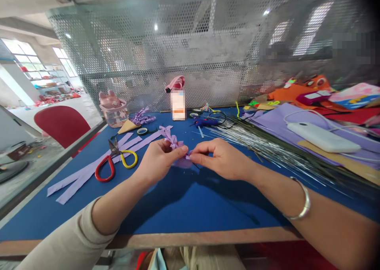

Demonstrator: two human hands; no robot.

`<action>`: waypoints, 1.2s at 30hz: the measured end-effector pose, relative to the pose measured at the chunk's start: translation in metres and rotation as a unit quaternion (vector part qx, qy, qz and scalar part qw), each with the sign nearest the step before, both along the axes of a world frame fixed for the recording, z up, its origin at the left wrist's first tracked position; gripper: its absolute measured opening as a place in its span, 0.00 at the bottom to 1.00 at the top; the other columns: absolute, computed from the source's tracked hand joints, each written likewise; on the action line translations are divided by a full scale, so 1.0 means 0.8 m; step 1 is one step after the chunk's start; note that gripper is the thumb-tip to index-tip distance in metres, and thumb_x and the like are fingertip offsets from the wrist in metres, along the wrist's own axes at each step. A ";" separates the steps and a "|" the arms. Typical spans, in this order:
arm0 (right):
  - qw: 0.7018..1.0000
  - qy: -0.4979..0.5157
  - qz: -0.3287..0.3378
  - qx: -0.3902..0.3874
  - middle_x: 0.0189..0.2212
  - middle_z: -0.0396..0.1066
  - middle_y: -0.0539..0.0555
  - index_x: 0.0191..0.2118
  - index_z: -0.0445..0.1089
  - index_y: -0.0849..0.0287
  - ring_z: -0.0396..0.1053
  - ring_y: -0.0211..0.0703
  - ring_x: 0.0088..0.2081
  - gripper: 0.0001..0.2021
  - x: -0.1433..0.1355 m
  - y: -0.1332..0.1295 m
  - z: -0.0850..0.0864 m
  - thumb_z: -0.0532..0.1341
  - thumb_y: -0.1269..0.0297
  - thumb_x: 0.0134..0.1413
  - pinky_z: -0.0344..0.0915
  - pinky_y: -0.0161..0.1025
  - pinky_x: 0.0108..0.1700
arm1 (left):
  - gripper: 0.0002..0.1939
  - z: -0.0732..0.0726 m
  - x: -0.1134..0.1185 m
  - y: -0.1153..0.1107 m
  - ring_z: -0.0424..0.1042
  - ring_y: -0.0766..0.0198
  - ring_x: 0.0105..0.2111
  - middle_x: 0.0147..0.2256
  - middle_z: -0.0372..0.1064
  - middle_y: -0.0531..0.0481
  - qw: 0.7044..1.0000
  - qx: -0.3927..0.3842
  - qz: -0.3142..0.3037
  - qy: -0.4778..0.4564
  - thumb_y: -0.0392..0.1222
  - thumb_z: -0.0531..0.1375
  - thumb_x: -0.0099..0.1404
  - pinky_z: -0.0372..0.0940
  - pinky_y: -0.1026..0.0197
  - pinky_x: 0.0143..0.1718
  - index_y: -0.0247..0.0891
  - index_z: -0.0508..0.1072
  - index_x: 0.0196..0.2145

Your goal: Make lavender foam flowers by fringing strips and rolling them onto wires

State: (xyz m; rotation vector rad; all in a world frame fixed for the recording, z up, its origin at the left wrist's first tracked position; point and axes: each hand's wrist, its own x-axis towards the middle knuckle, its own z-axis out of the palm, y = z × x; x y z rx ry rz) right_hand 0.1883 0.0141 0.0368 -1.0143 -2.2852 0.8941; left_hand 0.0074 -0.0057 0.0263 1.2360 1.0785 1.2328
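Near the middle of the blue table (178, 206), my left hand (160, 157) is closed on a bunch of gathered purple paper (170, 137), which sticks up past the fingers. My right hand (218, 157) pinches the right end of the same paper, its thumb and forefinger close to my left fingertips. Scissors (114, 155) with one red and one yellow handle lie open left of my left hand. They rest over long purple strips (77, 181). More crumpled purple paper (144, 116) lies behind the strips.
A pink-lidded jar (114, 109) and a tape roll (142, 131) stand back left. Behind my hands are a lit phone (178, 105) and a blue glue gun (204, 121). Wire stems (261, 139), a white power bank (323, 137) and purple sheets (279, 121) cover the right.
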 end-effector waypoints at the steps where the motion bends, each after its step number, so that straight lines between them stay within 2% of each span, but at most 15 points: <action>1: 1.000 0.002 0.011 -0.028 0.21 0.65 0.48 0.27 0.72 0.60 0.58 0.35 0.24 0.16 0.001 0.002 -0.001 0.57 0.52 0.54 0.54 0.34 0.28 | 0.15 0.001 0.001 -0.001 0.60 0.73 0.17 0.18 0.66 0.55 1.000 -0.003 -0.003 -0.004 0.46 0.71 0.44 0.53 0.69 0.17 0.33 0.73 0.23; 5: 0.987 0.050 0.058 -0.144 0.23 0.67 0.49 0.28 0.72 0.60 0.61 0.35 0.26 0.14 0.004 0.010 -0.002 0.61 0.53 0.50 0.58 0.34 0.31 | 0.14 0.002 0.001 -0.002 0.67 0.68 0.22 0.22 0.71 0.51 1.000 0.020 -0.017 -0.011 0.43 0.71 0.43 0.63 0.66 0.23 0.33 0.75 0.25; 8: 0.971 0.078 0.085 -0.209 0.23 0.68 0.49 0.26 0.70 0.60 0.63 0.35 0.26 0.14 0.001 0.008 -0.002 0.63 0.52 0.48 0.61 0.35 0.33 | 0.12 0.001 -0.001 -0.003 0.69 0.66 0.23 0.22 0.72 0.51 0.999 0.044 -0.030 -0.009 0.41 0.71 0.44 0.66 0.63 0.27 0.33 0.76 0.25; 12: 0.970 0.069 0.097 -0.210 0.22 0.66 0.48 0.24 0.68 0.60 0.62 0.35 0.26 0.15 -0.001 0.005 -0.001 0.62 0.52 0.49 0.60 0.35 0.33 | 0.11 -0.003 -0.003 0.000 0.70 0.67 0.23 0.22 0.72 0.52 0.997 0.045 -0.057 -0.017 0.40 0.70 0.46 0.67 0.64 0.28 0.34 0.75 0.26; 17: 0.968 0.052 0.134 -0.206 0.27 0.71 0.51 0.29 0.71 0.61 0.66 0.37 0.31 0.20 0.012 0.018 0.001 0.59 0.46 0.52 0.62 0.36 0.38 | 0.13 -0.002 -0.005 0.004 0.69 0.68 0.22 0.19 0.69 0.53 0.991 0.005 -0.136 -0.013 0.44 0.70 0.48 0.63 0.66 0.24 0.33 0.75 0.27; 21: 0.970 0.067 0.116 -0.204 0.26 0.69 0.51 0.30 0.71 0.63 0.64 0.35 0.28 0.24 0.016 0.027 -0.005 0.60 0.42 0.49 0.60 0.34 0.32 | 0.14 0.001 -0.002 0.001 0.67 0.70 0.20 0.17 0.65 0.57 0.993 -0.006 -0.119 -0.020 0.44 0.71 0.47 0.60 0.68 0.22 0.34 0.73 0.27; 24: 0.969 0.099 0.110 -0.196 0.23 0.66 0.48 0.31 0.72 0.62 0.58 0.31 0.24 0.19 0.009 0.026 -0.010 0.63 0.48 0.49 0.55 0.32 0.27 | 0.15 0.001 0.001 -0.002 0.65 0.72 0.20 0.16 0.63 0.58 0.993 0.000 -0.116 -0.020 0.43 0.72 0.46 0.59 0.69 0.23 0.33 0.71 0.24; 27: 0.952 0.151 0.116 -0.239 0.25 0.68 0.47 0.35 0.72 0.62 0.59 0.30 0.24 0.13 0.001 0.022 -0.012 0.66 0.58 0.45 0.55 0.31 0.27 | 0.16 -0.003 0.004 -0.003 0.64 0.73 0.20 0.18 0.65 0.57 0.994 -0.002 -0.108 -0.031 0.44 0.73 0.44 0.57 0.69 0.22 0.33 0.72 0.25; 29: 0.942 0.155 0.127 -0.270 0.23 0.67 0.46 0.32 0.71 0.63 0.58 0.29 0.23 0.09 -0.002 0.021 -0.013 0.66 0.65 0.43 0.54 0.30 0.25 | 0.18 -0.007 0.004 -0.002 0.63 0.73 0.20 0.20 0.67 0.55 0.993 -0.009 -0.109 -0.033 0.46 0.72 0.45 0.54 0.70 0.20 0.33 0.73 0.28; 31: 0.932 0.162 0.131 -0.298 0.20 0.64 0.45 0.28 0.70 0.63 0.57 0.27 0.20 0.06 -0.003 0.022 -0.015 0.65 0.68 0.41 0.54 0.28 0.23 | 0.22 -0.012 0.002 0.002 0.61 0.75 0.19 0.22 0.67 0.55 0.993 -0.008 -0.109 -0.042 0.49 0.71 0.47 0.52 0.70 0.19 0.34 0.74 0.36; 34: 0.900 0.225 0.119 -0.354 0.21 0.66 0.44 0.31 0.67 0.61 0.63 0.29 0.20 0.09 0.001 0.026 -0.018 0.66 0.68 0.39 0.60 0.29 0.23 | 0.29 -0.018 -0.004 0.010 0.61 0.75 0.19 0.26 0.69 0.55 0.993 0.001 -0.082 -0.083 0.56 0.66 0.52 0.52 0.70 0.20 0.39 0.71 0.48; 36: 0.883 0.255 0.111 -0.379 0.22 0.69 0.46 0.34 0.66 0.60 0.68 0.34 0.22 0.14 0.006 0.030 -0.018 0.68 0.64 0.39 0.64 0.31 0.25 | 0.26 -0.021 -0.008 0.016 0.63 0.73 0.21 0.28 0.71 0.52 0.995 -0.015 -0.070 -0.072 0.56 0.66 0.51 0.54 0.69 0.21 0.37 0.73 0.44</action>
